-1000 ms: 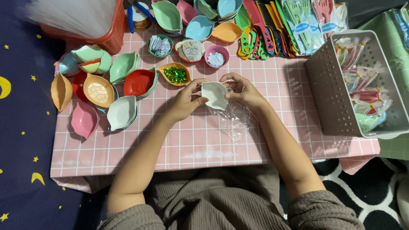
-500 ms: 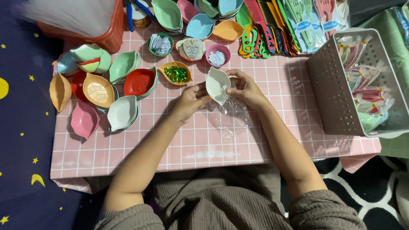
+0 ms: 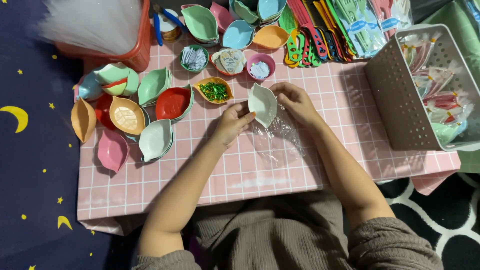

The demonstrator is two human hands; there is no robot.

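Above a clear plastic bag (image 3: 277,135) on the pink worktop (image 3: 250,175), left hand (image 3: 232,122) and right hand (image 3: 295,100) grip a white leaf-shaped dish (image 3: 262,103), steadying it between them

**Plastic, film and checked cloth**

The white leaf-shaped dish (image 3: 262,104) looks smooth, matt plastic. Below it, the clear cellophane bag (image 3: 278,140) is glossy and crinkled. The pink checked tablecloth (image 3: 200,175) has a slight sheen; the grey perforated basket (image 3: 395,100) is matt plastic.
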